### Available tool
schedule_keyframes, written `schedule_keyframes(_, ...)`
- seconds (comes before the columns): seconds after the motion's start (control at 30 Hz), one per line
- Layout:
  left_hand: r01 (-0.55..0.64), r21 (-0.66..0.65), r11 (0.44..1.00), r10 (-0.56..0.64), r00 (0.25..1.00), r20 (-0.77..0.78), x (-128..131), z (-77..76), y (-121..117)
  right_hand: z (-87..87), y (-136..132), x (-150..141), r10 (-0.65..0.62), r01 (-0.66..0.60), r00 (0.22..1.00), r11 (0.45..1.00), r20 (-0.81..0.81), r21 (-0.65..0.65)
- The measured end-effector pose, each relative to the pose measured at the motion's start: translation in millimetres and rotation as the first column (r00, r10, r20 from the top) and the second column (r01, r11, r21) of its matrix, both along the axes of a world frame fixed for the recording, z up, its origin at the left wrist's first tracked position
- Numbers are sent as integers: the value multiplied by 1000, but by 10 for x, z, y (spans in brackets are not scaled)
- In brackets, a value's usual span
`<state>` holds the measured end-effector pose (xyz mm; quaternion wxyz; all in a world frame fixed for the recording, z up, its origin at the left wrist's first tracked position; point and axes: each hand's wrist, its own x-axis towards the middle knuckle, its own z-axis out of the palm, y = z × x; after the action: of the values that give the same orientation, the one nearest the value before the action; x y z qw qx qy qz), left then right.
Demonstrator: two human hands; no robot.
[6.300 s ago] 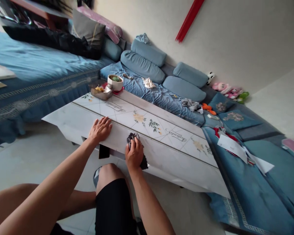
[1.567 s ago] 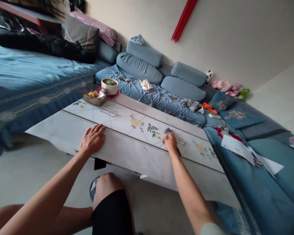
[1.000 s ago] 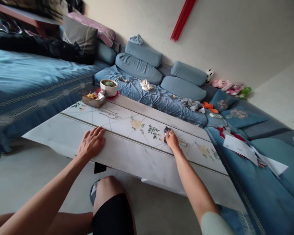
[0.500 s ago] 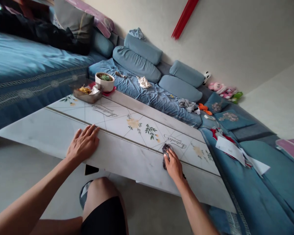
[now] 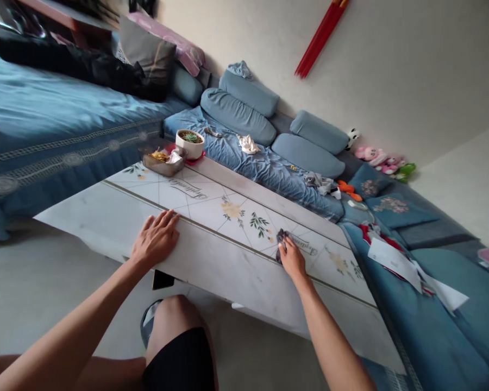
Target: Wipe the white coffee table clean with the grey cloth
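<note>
A long coffee table with a marble-look top and a printed floral band stretches across the view. On its near part, by the dark line edging the band, my left hand lies flat with the fingers spread. My right hand presses a dark grey cleaning cloth onto the printed band, right of centre. The fingers bend over the cloth and hide part of it.
At the table's far left end stand a brown see-through container with wrappers and a white pot with a succulent. Blue sofas border the table. Papers lie on the right-hand seat.
My right hand has pushed the cloth farther across the table, onto the printed band. My left hand stays flat in its place. The whole view has shifted somewhat.
</note>
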<state>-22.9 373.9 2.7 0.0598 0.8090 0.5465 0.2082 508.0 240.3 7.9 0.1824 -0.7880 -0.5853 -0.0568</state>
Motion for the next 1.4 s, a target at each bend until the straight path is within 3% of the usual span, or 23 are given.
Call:
schedule_keyframes(0.1, 3, 7, 1000, -4, 1000, 29, 0, -74, -2, -203, -821, 2, 71, -73, 997, 996, 33, 53)
schedule_keyframes(0.17, 0, 14, 1000, 0, 999, 37, 1, -110, 2, -288, -1095, 22, 89, -91, 996, 994, 34, 64)
schedule_keyframes(0.2, -2, 20, 1000, 1, 999, 37, 2, -118, 4, -307, -1107, 39, 91, -93, 995, 994, 29, 64)
schedule_keyframes(0.3, -9, 32, 999, 8, 1000, 24, 4, -105, 14, -270, -658, 113, 93, -94, 996, 993, 14, 70)
schedule_keyframes(0.43, -17, 12, 1000, 17, 1000, -8, 5, -40, 24, -44, 512, 172, 24, -24, 999, 1000, -27, 0)
schedule_keyframes(0.5, -13, 1, 1000, 13, 1000, -14, 3, -2, 22, 95, 956, 145, -17, 16, 999, 999, -43, -31)
schedule_keyframes(0.57, -9, -8, 1000, 9, 1000, -12, 2, 30, 13, 198, 1116, 91, -24, 23, 999, 999, -49, -33)
schedule_keyframes(0.6, -7, -14, 1000, 7, 1000, -9, 2, 42, 8, 222, 1069, 61, -18, 17, 999, 999, -49, -30)
schedule_keyframes(0.67, -5, -27, 1000, 5, 1000, -2, 2, 49, -1, 196, 729, 3, -2, 0, 999, 999, -47, -36)
schedule_keyframes(0.87, 4, -7, 1000, -4, 1000, 5, -6, -34, -17, -163, -1085, -154, 153, -150, 987, 986, -41, 72)
schedule_keyframes(0.93, 6, 7, 1000, -6, 1000, -9, -9, -47, -15, -205, -1323, -183, 137, -134, 989, 989, -47, 60)
schedule_keyframes(0.97, 4, 12, 1000, -4, 1000, -17, -10, -43, -14, -205, -1296, -174, 131, -128, 990, 990, -47, 53)
schedule_keyframes(1.03, 5, 16, 1000, -4, 999, -38, -9, -20, -10, -175, -969, -97, 137, -135, 990, 990, -40, 46)
schedule_keyframes(1.2, -8, 7, 1000, 8, 997, -78, 8, 58, -2, 39, 596, 147, 73, -74, 996, 997, -46, -17)
schedule_keyframes(1.27, -13, -4, 1000, 12, 998, -63, 16, 80, -2, 140, 1025, 105, 28, -30, 999, 999, -46, -39)
schedule_keyframes(1.33, -15, -16, 1000, 15, 999, -38, 19, 94, -5, 202, 1123, -10, 16, -17, 999, 999, -40, -40)
schedule_keyframes(1.4, -18, -26, 999, 18, 1000, -14, 20, 94, -12, 194, 866, -146, 37, -38, 999, 999, -32, -34)
